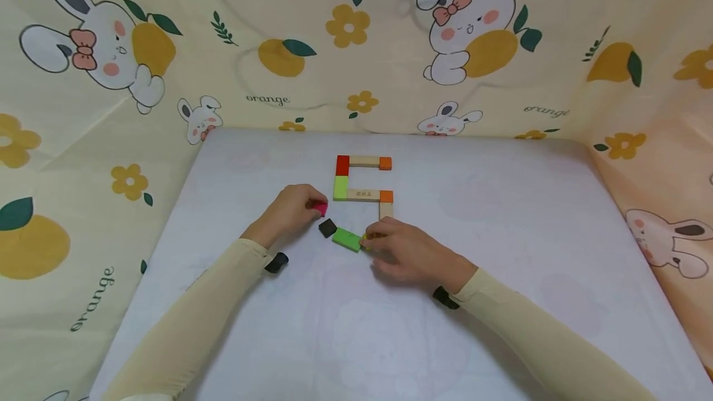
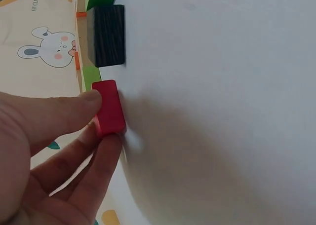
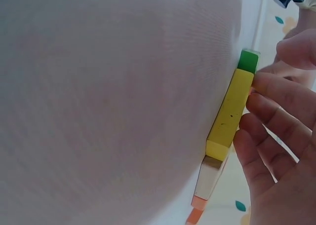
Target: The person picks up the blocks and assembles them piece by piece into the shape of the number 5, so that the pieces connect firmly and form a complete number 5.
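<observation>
Between thumb and fingers, my left hand (image 1: 292,209) pinches a pinkish-red block (image 2: 109,109) at the table surface. A black block (image 1: 327,228) lies turned at an angle just to its right, followed by a bright green block (image 1: 346,239). My right hand (image 1: 409,252) has its fingertips against a long yellow block (image 3: 229,109), mostly covered by that hand in the head view. In the right wrist view the thumb stands apart from this block and the fingers are nearly straight. The yellow block lines up with the green block at one end and plain wood at the other.
Beyond the hands, joined blocks form an angular shape: a red block (image 1: 342,165), a lime block (image 1: 340,188), plain wooden blocks (image 1: 364,161) and orange blocks (image 1: 385,163). They lie on a white table (image 1: 501,215) backed by a rabbit-and-orange patterned cloth (image 1: 390,67).
</observation>
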A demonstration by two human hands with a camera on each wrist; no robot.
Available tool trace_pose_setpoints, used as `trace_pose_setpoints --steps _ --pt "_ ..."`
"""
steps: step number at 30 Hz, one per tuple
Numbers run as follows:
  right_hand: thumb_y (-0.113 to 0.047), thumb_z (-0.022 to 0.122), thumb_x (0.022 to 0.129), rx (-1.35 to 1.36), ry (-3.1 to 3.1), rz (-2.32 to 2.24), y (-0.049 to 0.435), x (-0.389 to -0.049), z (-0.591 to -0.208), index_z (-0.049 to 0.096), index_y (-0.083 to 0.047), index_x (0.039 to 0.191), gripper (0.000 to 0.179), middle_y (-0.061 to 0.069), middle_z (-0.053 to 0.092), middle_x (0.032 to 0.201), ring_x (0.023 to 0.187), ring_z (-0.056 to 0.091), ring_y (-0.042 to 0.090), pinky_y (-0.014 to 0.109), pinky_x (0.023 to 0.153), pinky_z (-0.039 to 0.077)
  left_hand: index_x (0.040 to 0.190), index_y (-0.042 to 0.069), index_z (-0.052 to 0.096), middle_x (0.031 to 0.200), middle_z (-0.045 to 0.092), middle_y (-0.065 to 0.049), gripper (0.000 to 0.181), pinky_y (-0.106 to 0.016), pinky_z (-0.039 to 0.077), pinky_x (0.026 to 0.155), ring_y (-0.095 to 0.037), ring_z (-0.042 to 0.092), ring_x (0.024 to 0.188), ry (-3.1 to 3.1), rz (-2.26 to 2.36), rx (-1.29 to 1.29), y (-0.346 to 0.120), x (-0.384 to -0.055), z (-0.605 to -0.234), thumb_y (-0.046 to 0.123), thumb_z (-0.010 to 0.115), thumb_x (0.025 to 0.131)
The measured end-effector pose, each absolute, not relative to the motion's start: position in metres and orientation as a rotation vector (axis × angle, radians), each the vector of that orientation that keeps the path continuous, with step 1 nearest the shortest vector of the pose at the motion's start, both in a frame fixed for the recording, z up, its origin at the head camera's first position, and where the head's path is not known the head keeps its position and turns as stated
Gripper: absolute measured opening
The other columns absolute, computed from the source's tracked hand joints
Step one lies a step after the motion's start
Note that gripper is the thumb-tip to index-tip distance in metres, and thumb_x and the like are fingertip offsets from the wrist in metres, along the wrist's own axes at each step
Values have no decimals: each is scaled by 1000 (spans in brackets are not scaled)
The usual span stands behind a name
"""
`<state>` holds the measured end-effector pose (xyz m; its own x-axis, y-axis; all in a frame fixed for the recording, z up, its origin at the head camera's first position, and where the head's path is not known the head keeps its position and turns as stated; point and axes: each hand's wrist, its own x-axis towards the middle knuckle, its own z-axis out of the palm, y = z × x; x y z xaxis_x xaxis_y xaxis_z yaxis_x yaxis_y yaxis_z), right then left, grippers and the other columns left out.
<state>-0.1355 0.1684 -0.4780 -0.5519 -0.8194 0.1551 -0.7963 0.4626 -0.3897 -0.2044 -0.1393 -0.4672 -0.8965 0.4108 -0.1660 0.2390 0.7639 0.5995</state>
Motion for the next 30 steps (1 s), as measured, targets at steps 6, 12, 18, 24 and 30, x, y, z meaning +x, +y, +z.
trace_pose_setpoints --steps 6,12,18,24,30 --pt "-20 70 98 -1458 2629 -654 170 -137 -478 76 -4 136 41 0 66 129 113 53 17 33 96 53 132 5 77 128 72 -10 32 -44 55 105 -28 66 116 2676 812 571 -139 -205 -468 2 74 101" --pt "-21 71 98 -1447 2620 -635 169 -139 -478 77 -5 134 40 1 66 130 115 55 17 33 98 54 132 5 77 128 72 -9 32 -44 55 107 -27 65 117 2670 776 611 -139 -206 -470 1 73 101" --pt "-20 71 98 -1443 2623 -642 168 -138 -477 77 -4 133 39 2 67 129 114 56 18 34 97 55 132 4 77 128 73 -9 31 -43 55 105 -27 66 116 2665 766 649 -139 -204 -470 2 75 101" --pt "-20 71 98 -1427 2630 -635 167 -137 -476 78 -5 132 38 2 68 128 113 56 17 34 96 55 131 4 78 128 73 -10 30 -42 56 104 -26 67 114 2662 766 667 -139 -203 -469 3 76 100" --pt "-20 70 98 -1421 2633 -627 167 -137 -475 77 -5 133 39 1 67 129 113 56 16 34 97 54 130 3 78 128 73 -10 30 -42 56 103 -26 67 113 2659 757 661 -139 -202 -469 3 76 100"
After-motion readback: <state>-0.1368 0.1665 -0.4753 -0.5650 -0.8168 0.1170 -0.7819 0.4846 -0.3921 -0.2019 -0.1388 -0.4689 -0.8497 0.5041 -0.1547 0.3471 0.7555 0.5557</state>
